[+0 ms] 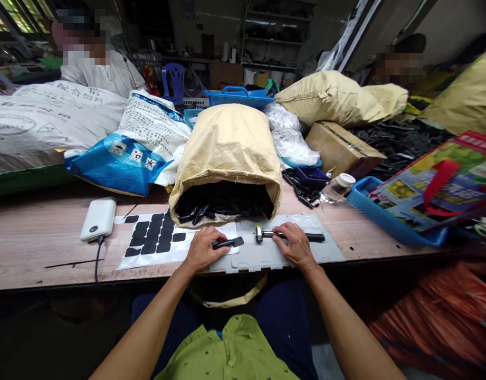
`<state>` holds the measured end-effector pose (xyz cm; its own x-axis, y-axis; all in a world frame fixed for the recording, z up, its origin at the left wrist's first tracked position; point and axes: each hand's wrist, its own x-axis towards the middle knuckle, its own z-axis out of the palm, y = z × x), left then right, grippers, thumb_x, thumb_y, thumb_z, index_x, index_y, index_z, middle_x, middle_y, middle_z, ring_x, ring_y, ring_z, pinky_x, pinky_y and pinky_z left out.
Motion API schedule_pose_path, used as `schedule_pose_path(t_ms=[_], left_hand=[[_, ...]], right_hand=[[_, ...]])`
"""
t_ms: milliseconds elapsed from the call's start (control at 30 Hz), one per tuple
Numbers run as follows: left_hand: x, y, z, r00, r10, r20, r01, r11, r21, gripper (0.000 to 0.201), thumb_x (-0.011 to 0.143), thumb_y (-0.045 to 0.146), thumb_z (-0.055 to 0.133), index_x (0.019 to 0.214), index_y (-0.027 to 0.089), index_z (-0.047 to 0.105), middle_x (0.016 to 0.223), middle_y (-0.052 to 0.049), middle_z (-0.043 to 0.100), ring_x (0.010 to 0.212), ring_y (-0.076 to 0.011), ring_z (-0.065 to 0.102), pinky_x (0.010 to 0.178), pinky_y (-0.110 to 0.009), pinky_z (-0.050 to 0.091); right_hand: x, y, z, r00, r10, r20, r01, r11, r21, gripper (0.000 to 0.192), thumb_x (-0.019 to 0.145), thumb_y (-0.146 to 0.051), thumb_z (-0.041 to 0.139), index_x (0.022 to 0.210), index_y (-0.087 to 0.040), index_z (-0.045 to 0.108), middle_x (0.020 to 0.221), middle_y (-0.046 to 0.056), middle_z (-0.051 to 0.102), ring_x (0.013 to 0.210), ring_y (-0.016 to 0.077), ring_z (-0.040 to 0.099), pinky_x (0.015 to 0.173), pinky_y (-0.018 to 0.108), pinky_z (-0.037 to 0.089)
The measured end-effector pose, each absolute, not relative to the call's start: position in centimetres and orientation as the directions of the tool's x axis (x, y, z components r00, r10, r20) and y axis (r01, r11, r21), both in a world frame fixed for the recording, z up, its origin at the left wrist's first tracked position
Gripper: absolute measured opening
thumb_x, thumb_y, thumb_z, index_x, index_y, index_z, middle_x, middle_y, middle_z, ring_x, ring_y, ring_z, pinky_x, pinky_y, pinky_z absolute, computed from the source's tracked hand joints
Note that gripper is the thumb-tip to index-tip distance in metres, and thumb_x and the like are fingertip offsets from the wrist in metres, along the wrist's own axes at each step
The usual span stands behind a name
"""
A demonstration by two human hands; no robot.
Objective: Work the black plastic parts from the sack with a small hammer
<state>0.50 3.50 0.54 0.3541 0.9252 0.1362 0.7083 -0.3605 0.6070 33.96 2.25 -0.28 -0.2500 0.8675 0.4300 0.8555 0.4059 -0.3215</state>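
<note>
My left hand [206, 248] is closed on a small slim black part [224, 244], held low over the white sheet. Just beyond the part's right end is a dark rounded square pad [237, 241]; whether they are joined I cannot tell. My right hand [295, 246] has its fingers round the shaft of a small hammer [315, 237], its head pointing left above the grey board [250, 257]. Left of my left hand, a white sheet [183, 259] carries several black rounded square pads [151, 236].
An open tan sack [230, 137] of black parts stands ahead. A white power bank [98, 219] with a cable lies left. A clear jar [338, 187], a cardboard box [343, 148] and a blue basket [401, 219] stand right. Two people sit across the table.
</note>
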Motion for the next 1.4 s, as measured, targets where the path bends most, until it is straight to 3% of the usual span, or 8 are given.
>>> schedule_pose_path(t_ms=[167,300,500,667,900,1067,1233,1400], left_hand=[[0.4,3.5,0.4,0.358,0.923,0.142,0.680,-0.362,0.638,0.022,0.076,0.034,0.081,0.095,0.025,0.076,0.092,-0.002,0.069,0.093,-0.0220,0.058,0.086,-0.034,0.042],[0.3,3.6,0.3,0.355,0.924,0.140,0.658,-0.354,0.664,0.020,0.078,0.034,0.080,0.094,0.025,0.076,0.091,-0.002,0.069,0.093,-0.0219,0.057,0.088,-0.034,0.042],[0.1,3.7,0.4,0.365,0.923,0.120,0.663,-0.348,0.663,0.021,0.079,0.037,0.079,0.098,0.026,0.079,0.089,-0.002,0.068,0.093,-0.0215,0.056,0.086,-0.034,0.041],[0.1,3.7,0.7,0.370,0.922,0.117,0.672,-0.352,0.651,0.018,0.081,0.036,0.078,0.097,0.026,0.079,0.089,-0.002,0.066,0.092,-0.0213,0.055,0.083,-0.034,0.041],[0.1,3.9,0.6,0.374,0.921,0.110,0.673,-0.350,0.651,0.016,0.081,0.036,0.079,0.091,0.025,0.079,0.086,-0.002,0.063,0.090,-0.0212,0.054,0.082,-0.033,0.040],[0.2,3.9,0.1,0.358,0.926,0.116,0.660,-0.340,0.670,0.019,0.080,0.033,0.080,0.098,0.028,0.080,0.088,-0.001,0.066,0.093,-0.0213,0.055,0.083,-0.034,0.040],[0.2,3.9,0.0,0.348,0.929,0.124,0.665,-0.338,0.666,0.020,0.079,0.033,0.080,0.098,0.027,0.081,0.087,-0.002,0.067,0.093,-0.0214,0.056,0.083,-0.033,0.041],[0.3,3.8,0.3,0.347,0.930,0.122,0.665,-0.336,0.667,0.019,0.078,0.031,0.079,0.095,0.025,0.080,0.090,-0.002,0.068,0.095,-0.0222,0.057,0.086,-0.035,0.041]], right_hand=[[33.7,2.0,0.4,-0.258,0.870,0.421,0.867,0.401,-0.296,0.013,0.097,-0.030,0.058,0.097,-0.023,0.068,0.092,0.006,0.064,0.088,0.0237,0.056,0.081,0.036,0.042],[31.3,0.2,1.8,-0.195,0.874,0.444,0.882,0.355,-0.311,0.018,0.103,-0.030,0.049,0.106,-0.022,0.066,0.098,0.008,0.065,0.092,0.0236,0.060,0.082,0.036,0.044],[24.6,-3.0,3.4,-0.120,0.863,0.491,0.787,0.383,-0.483,0.029,0.106,-0.028,0.045,0.127,-0.028,0.063,0.107,0.007,0.068,0.100,0.0220,0.066,0.087,0.032,0.052],[21.6,-3.7,3.3,-0.162,0.856,0.490,0.830,0.387,-0.402,0.044,0.102,-0.018,0.046,0.140,-0.034,0.062,0.093,0.005,0.066,0.084,0.0198,0.066,0.070,0.029,0.050],[20.9,-3.6,2.4,-0.231,0.855,0.464,0.872,0.393,-0.291,0.046,0.099,-0.012,0.047,0.135,-0.034,0.067,0.087,0.006,0.062,0.075,0.0199,0.058,0.065,0.029,0.045],[22.1,-3.9,2.3,-0.179,0.835,0.520,0.876,0.376,-0.302,0.048,0.101,-0.013,0.046,0.140,-0.036,0.062,0.089,0.006,0.062,0.079,0.0197,0.060,0.069,0.030,0.045],[23.0,-4.0,1.9,-0.226,0.852,0.473,0.874,0.391,-0.288,0.044,0.102,-0.014,0.046,0.137,-0.034,0.064,0.088,0.006,0.063,0.078,0.0196,0.060,0.067,0.030,0.044],[26.6,-2.2,1.2,-0.194,0.833,0.518,0.880,0.381,-0.283,0.038,0.103,-0.021,0.049,0.138,-0.029,0.063,0.098,0.008,0.066,0.090,0.0222,0.061,0.079,0.034,0.047]])
